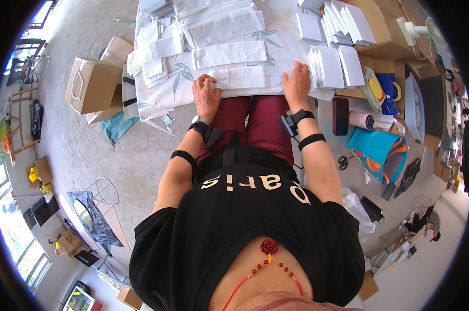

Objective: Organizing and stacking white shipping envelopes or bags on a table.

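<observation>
A long, flat white sleeve (247, 78), thin and slightly creased, lies along the near edge of the table in front of me. My left hand (207, 97) is at its left end, fingers curled in and closed on that end. At the other end is my right hand (296, 87), held on edge with its fingers stretched out and nothing visible in them. A second sleeve (229, 54) lies just beyond the first. Behind it is a large layered pile of similar sleeves (221, 26). Smaller folded white pieces (159, 49) are heaped to the left.
Stacks of white cards or envelopes (328, 67) stand at the table's right. Beside it are a dark phone (340, 116), a pink cylinder (361, 120) and a blue bag (377, 154). Cardboard boxes (97, 85) sit on the left floor; scissors (343, 163) lie right. A person (426, 223) is farther off.
</observation>
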Motion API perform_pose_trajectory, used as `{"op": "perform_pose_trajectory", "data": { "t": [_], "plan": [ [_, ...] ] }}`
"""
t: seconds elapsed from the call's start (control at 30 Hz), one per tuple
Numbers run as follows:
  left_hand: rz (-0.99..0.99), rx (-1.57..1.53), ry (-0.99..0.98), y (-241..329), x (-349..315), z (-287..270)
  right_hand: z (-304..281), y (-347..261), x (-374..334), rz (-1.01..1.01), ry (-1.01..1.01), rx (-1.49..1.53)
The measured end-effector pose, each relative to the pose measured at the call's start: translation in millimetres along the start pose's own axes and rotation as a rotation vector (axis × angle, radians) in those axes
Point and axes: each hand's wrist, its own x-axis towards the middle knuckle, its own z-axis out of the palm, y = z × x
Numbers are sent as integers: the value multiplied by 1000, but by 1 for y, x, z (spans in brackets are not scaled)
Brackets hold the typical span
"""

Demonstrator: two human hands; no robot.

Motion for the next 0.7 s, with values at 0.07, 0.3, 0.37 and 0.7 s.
{"op": "perform_pose_trajectory", "data": {
  "t": [0.07,0.3,0.37,0.7],
  "plan": [
    [33,-5,13,-1,1,3,8,-24,-1,-145,-32,207],
    [35,17,15,0,2,3,48,-87,-11,-346,-354,485],
    [24,12,7,2,3,2,60,-87,-15,-317,-408,445],
    [-421,-406,120,4,0,1,68,-83,-18,-324,-357,451]
  ]
}}
